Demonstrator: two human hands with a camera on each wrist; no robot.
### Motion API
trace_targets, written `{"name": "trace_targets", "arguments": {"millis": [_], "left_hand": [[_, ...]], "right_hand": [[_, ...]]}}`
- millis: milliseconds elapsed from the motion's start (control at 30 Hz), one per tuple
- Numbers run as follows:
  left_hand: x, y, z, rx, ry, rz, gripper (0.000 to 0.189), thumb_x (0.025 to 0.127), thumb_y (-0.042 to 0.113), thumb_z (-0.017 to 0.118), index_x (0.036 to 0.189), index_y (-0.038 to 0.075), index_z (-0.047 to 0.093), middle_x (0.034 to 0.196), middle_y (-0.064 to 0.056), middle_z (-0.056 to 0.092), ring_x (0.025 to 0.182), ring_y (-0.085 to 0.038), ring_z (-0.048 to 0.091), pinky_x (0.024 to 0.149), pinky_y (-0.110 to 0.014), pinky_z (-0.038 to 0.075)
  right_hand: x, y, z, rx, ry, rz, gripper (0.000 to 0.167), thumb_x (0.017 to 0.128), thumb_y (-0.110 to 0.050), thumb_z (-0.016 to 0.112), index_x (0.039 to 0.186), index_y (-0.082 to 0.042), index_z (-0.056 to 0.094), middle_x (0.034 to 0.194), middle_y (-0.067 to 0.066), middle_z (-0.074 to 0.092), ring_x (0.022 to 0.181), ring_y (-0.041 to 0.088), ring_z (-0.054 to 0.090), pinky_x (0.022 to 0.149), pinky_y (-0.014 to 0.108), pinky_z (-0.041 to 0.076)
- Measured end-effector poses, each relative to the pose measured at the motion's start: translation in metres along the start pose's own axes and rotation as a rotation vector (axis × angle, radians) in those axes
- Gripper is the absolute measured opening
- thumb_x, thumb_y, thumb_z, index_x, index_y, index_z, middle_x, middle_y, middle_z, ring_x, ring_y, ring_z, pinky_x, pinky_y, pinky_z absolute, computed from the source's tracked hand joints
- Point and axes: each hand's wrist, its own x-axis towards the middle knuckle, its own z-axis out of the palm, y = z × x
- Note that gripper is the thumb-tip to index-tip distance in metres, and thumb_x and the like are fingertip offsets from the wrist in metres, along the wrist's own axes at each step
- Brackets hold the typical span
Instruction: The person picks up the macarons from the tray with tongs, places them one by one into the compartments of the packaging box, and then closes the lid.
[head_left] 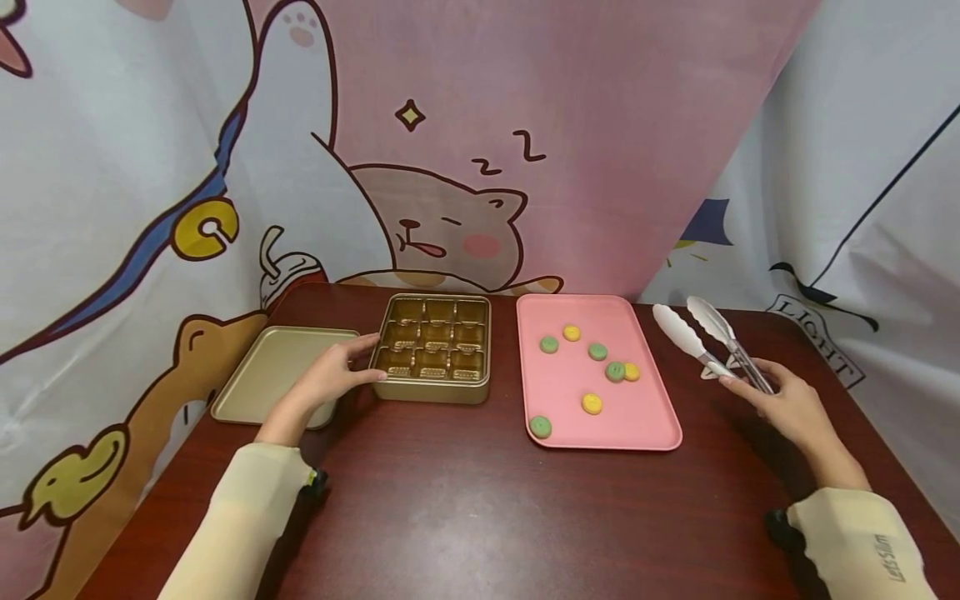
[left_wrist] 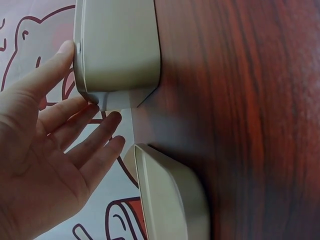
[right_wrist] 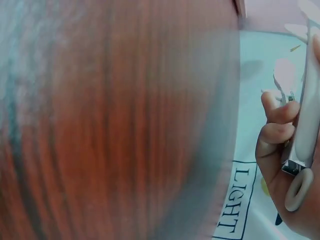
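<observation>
My left hand (head_left: 330, 373) touches the left front corner of a gold square box (head_left: 431, 392), thumb at its front rim and fingers along its left side. In the left wrist view those fingers (left_wrist: 95, 137) are extended and spread. The box holds a gold plastic insert (head_left: 437, 336) with several compartments, no pieces in them. My right hand (head_left: 795, 408) grips metal tongs (head_left: 677, 333) with white tips, held over the table's right side with the tips apart and nothing between them. A pink tray (head_left: 555, 383) between the hands carries several green discs (head_left: 541, 427) and yellow discs (head_left: 592, 404).
A flat gold lid (head_left: 281, 367) lies left of the box, partly behind my left forearm. Everything stands on a dark reddish wooden table (head_left: 450, 500). A cartoon-printed cloth (head_left: 600, 150) rises along the table's back and sides.
</observation>
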Motion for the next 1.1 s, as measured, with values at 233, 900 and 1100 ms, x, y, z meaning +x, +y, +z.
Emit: {"name": "trace_targets", "arguments": {"millis": [233,900,1100], "left_hand": [[0.0,-0.001,0.001,0.001,0.002,0.004,0.072,0.092,0.019,0.073,0.15,-0.005,0.039,0.155,-0.025,0.04,0.141,-0.045,0.041,0.113,-0.059,0.036],[0.001,-0.004,0.001,0.003,0.004,0.01,0.073,0.091,0.022,0.074,0.149,-0.006,0.039,0.153,-0.027,0.042,0.139,-0.045,0.044,0.109,-0.059,0.041],[0.001,-0.004,0.0,0.0,0.003,0.005,0.073,0.091,0.021,0.074,0.15,-0.005,0.039,0.154,-0.026,0.041,0.14,-0.045,0.042,0.111,-0.059,0.039]], "right_hand": [[-0.007,-0.01,-0.001,0.035,0.04,-0.089,0.072,0.088,-0.046,0.073,0.142,-0.004,0.051,0.115,0.026,0.067,0.078,-0.011,0.044,0.066,0.02,0.035],[-0.04,-0.043,-0.006,-0.017,-0.046,-0.405,0.066,0.068,-0.036,0.092,0.127,-0.02,0.069,0.107,0.004,0.069,0.085,0.003,0.053,0.069,0.015,0.039],[-0.047,-0.043,-0.002,-0.028,-0.064,-0.453,0.059,0.068,-0.035,0.092,0.122,-0.024,0.072,0.104,0.001,0.071,0.084,0.004,0.057,0.071,0.011,0.041]]}}
